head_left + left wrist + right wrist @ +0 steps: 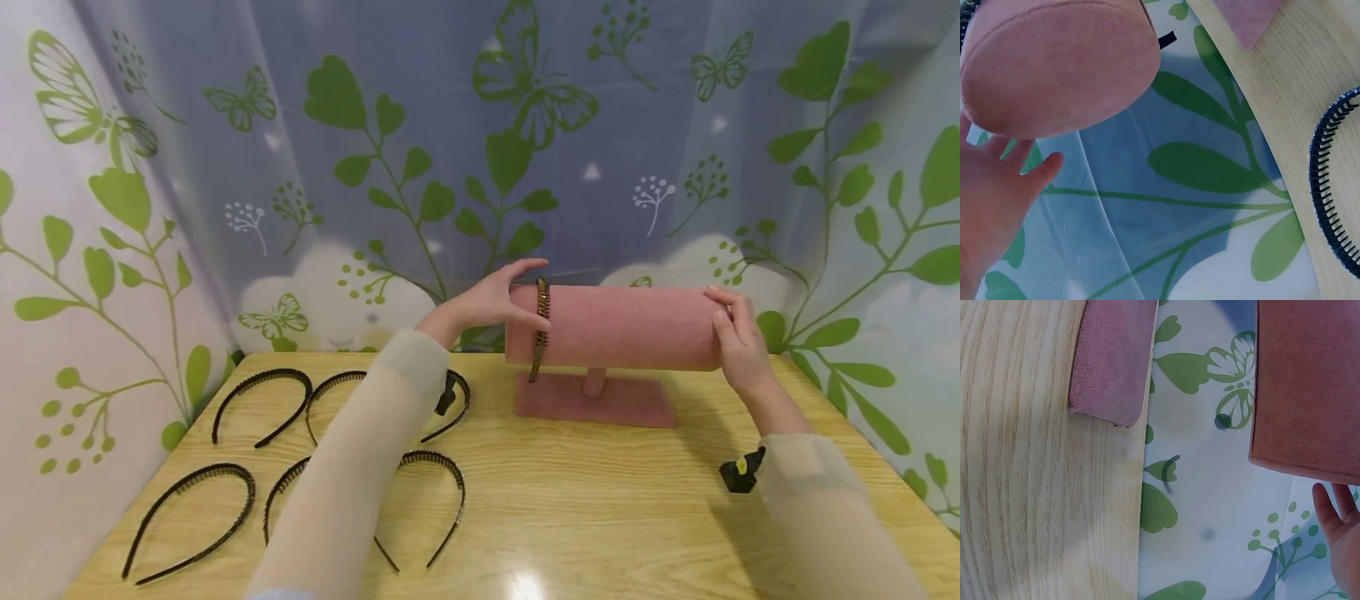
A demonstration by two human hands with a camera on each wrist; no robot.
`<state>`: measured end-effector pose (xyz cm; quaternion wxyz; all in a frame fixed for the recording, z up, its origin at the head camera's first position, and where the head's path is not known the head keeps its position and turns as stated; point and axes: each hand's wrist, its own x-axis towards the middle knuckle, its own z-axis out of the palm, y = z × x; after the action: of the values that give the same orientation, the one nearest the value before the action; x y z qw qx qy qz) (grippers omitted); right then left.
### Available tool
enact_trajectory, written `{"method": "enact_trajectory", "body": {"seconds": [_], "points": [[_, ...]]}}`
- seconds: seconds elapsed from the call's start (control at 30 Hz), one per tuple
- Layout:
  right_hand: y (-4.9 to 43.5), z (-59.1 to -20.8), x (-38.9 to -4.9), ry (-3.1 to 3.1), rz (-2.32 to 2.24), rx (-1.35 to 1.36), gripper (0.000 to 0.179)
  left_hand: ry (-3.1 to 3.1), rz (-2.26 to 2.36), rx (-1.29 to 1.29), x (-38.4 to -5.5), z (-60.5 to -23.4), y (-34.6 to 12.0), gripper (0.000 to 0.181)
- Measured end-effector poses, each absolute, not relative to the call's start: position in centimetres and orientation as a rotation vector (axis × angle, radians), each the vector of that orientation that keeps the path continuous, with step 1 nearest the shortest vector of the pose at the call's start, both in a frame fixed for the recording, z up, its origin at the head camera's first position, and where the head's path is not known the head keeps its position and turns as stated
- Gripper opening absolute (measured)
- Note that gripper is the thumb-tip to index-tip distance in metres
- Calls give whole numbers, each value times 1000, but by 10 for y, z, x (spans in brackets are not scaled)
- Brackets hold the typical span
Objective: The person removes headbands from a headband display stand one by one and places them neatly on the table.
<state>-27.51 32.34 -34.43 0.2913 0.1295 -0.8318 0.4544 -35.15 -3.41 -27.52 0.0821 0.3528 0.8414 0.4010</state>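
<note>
A pink velvet headband display stand, a horizontal roll on a post and flat base, stands on the table. Over its left part sits a gold-brown toothed headband. My left hand is around the roll's left end, thumb in front beside the headband and the index finger raised above the roll; in the left wrist view the hand is next to the round end face. At the opposite end my right hand holds the roll, fingers on top and thumb at the front edge. The right wrist view shows only part of that hand.
Several dark toothed headbands lie in two rows at the left of the wooden table, among them one at the front left; my left sleeve partly covers some. A leaf-patterned curtain hangs behind and at both sides.
</note>
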Motion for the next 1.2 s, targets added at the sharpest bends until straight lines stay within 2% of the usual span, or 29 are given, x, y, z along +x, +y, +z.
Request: {"method": "enact_trajectory", "body": {"seconds": [0.2, 0.37, 0.57, 1.0, 1.2], "points": [[321, -340, -271, -2219, 1215, 346, 38, 2509, 1085, 1045, -357, -279, -27, 103], [314, -334, -265, -2217, 1210, 341, 38, 2541, 1066, 1036, -356, -280, -28, 103], [322, -343, -274, -2209, 1201, 340, 38, 2580, 1061, 1011, -355, -281, -29, 99], [321, -347, -275, -2212, 1190, 317, 38, 2682, 1004, 1007, -352, -288, -36, 106], [320, -346, -275, -2216, 1186, 300, 39, 2625, 1140, 950, -349, -293, -41, 107]]}}
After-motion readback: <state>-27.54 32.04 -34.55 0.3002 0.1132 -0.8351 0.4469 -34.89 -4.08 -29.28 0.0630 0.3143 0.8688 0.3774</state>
